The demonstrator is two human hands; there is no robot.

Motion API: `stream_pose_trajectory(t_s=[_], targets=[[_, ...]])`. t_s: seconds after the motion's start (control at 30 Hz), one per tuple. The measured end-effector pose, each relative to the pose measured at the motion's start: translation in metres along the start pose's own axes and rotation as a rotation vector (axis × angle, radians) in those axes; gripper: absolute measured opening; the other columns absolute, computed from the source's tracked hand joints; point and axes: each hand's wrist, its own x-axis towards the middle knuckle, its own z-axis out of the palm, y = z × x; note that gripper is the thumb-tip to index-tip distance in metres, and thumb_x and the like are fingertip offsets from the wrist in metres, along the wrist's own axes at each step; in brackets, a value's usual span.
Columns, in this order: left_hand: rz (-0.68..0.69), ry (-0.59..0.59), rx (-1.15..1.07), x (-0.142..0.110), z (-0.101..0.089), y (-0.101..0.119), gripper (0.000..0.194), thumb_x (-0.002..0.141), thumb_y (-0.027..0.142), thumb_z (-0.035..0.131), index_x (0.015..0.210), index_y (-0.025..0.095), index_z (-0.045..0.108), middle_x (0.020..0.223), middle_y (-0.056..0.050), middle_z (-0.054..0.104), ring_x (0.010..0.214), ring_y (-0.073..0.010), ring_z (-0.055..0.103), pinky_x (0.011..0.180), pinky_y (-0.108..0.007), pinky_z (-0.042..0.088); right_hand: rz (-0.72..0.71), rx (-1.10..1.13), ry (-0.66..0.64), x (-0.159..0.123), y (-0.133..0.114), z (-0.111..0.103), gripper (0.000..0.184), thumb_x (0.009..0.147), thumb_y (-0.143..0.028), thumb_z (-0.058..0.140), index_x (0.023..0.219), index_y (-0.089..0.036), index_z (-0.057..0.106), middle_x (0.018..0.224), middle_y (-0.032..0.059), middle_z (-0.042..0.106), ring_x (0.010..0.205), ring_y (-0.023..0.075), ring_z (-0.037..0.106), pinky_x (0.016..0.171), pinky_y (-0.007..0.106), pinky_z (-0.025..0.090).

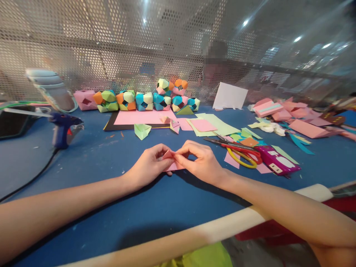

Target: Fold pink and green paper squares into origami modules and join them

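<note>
Closed in a pinch, thumb against fingers, on one side of the small folded pink paper: left hand; pinched likewise on the other side, fingertips close to those opposite: right hand; the paper thus between both hands, over the near middle of the blue table; exact folds partly hidden by the fingers.

Just beyond, a pale green folded piece; near it, small pink folded pieces by the edge of a pink sheet on a dark board; to the right of these, pale green sheets with a pink square on top.

Near the right hand, scissors with red and yellow handles, overlapping among paper scraps; just beside them, a purple box; farther right, a white crumpled item and a heap of pink folded papers.

Far left, a blue glue gun with a black cord, near a dark flat object and a pale cup-like container; along the back, a row of multicoloured paper balls, two of them stacked above the others; right of the row, a white card, tilted upright; behind everything, a perforated metal screen, with a blurred person beyond.
</note>
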Motion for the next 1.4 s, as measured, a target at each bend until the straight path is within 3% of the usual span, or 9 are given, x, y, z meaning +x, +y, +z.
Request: stream_pose_trajectory(t_s=[0.17,0.37,0.53,0.83,1.13,1.27,1.4], targets=[[0.036,0.021,0.027,-0.0007,-0.0017,-0.0003,0.004,0.073,0.018,0.058,0.074,0.015,0.055,0.060,0.004,0.062,0.054,-0.0106,0.062,0.053,-0.021,0.046,-0.046,0.014,-0.059,-0.0006,-0.0015,-0.0011,0.011,0.086,-0.014,0.057,0.078,-0.016,0.062,0.067,0.0002,0.057,0.060,0.0094,0.053,0.057,0.022,0.044],[0.087,0.089,0.086,-0.0025,-0.0030,0.0009,0.003,0.073,0.016,0.057,0.070,0.016,0.055,0.055,0.005,0.058,0.049,-0.0090,0.055,0.049,-0.019,0.043,0.033,-0.053,-0.162,-0.0016,0.0002,-0.0005,0.015,0.087,-0.023,0.057,0.075,-0.014,0.060,0.066,-0.0002,0.055,0.058,0.0086,0.050,0.055,0.021,0.040],[0.108,0.072,0.098,-0.0025,-0.0028,-0.0003,0.008,0.075,0.021,0.058,0.070,0.016,0.055,0.058,0.005,0.058,0.049,-0.0084,0.054,0.047,-0.019,0.042,0.003,-0.079,-0.147,-0.0029,0.0018,0.0029,0.020,0.084,-0.012,0.052,0.064,-0.015,0.054,0.061,-0.0019,0.051,0.055,0.0075,0.044,0.053,0.021,0.035],[0.091,0.014,0.131,-0.0044,-0.0020,-0.0006,0.004,0.076,0.016,0.054,0.073,0.017,0.053,0.052,0.006,0.058,0.046,-0.0074,0.051,0.045,-0.017,0.039,0.003,-0.074,-0.171,-0.0044,0.0004,0.0006,0.017,0.086,-0.017,0.052,0.070,-0.015,0.059,0.064,-0.0004,0.055,0.057,0.0085,0.048,0.055,0.021,0.037],[0.014,-0.043,0.018,-0.0007,-0.0008,0.0001,0.005,0.078,0.021,0.053,0.081,0.017,0.052,0.056,0.005,0.059,0.045,-0.0083,0.052,0.046,-0.020,0.044,-0.015,-0.129,-0.133,-0.0035,0.0059,0.0016,0.027,0.084,-0.012,0.050,0.059,-0.017,0.045,0.059,-0.0022,0.047,0.053,0.0075,0.040,0.052,0.022,0.033],[0.041,-0.053,0.007,-0.0016,-0.0008,0.0001,0.015,0.076,0.023,0.060,0.087,0.016,0.054,0.063,0.003,0.061,0.054,-0.0094,0.056,0.053,-0.021,0.045,-0.018,-0.151,-0.105,-0.0020,0.0068,0.0013,0.028,0.084,-0.013,0.050,0.058,-0.018,0.041,0.057,-0.0034,0.042,0.052,0.0074,0.037,0.051,0.022,0.030],[0.078,-0.028,0.046,-0.0018,-0.0006,-0.0009,0.013,0.075,0.020,0.058,0.087,0.016,0.055,0.066,0.004,0.060,0.055,-0.0091,0.056,0.053,-0.021,0.045,0.012,-0.140,-0.114,-0.0012,0.0056,-0.0002,0.025,0.083,-0.013,0.051,0.059,-0.017,0.046,0.058,-0.0028,0.047,0.053,0.0078,0.042,0.052,0.022,0.033]])
